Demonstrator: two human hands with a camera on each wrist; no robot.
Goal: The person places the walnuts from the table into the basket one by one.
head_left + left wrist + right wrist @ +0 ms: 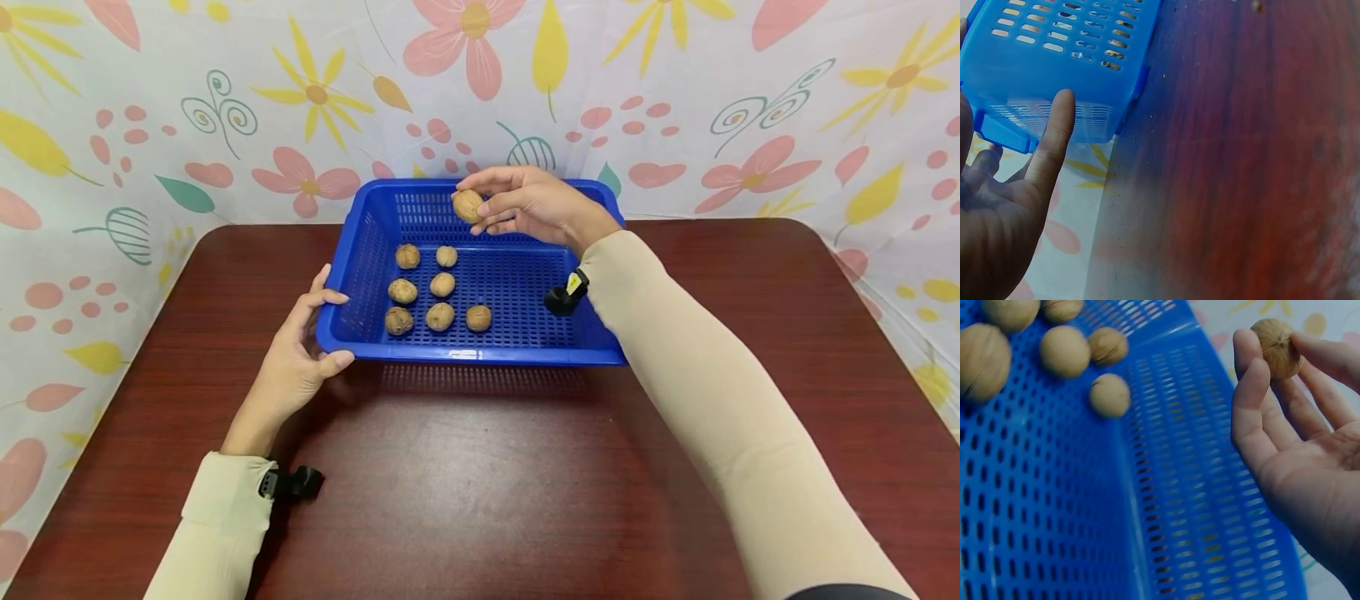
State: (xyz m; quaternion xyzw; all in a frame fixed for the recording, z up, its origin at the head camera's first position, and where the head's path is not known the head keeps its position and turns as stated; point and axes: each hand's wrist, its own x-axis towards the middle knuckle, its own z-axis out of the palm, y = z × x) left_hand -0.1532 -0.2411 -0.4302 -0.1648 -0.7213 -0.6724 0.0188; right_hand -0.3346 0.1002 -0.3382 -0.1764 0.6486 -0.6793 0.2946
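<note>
A blue plastic basket (pixel 472 356) with slotted walls stands at the back of the table. Several walnuts (pixel 440 316) lie on its floor, mostly towards the left in loose rows. Over the back part of the basket, my right hand (pixel 528 204) pinches one walnut (pixel 1277 350) between thumb and fingertips, above the floor and apart from the others. My left hand (pixel 300 350) holds the basket's left end, a finger over the rim and the thumb at the front corner. In the left wrist view, one finger (pixel 1057 140) lies straight along the slotted outer wall.
The dark red-brown wooden table (pixel 480 492) extends in front of the basket and to both sides. A cloth (pixel 660 100) printed with flowers and leaves hangs behind it. Black wrist cameras (pixel 292 482) sit on both sleeved arms.
</note>
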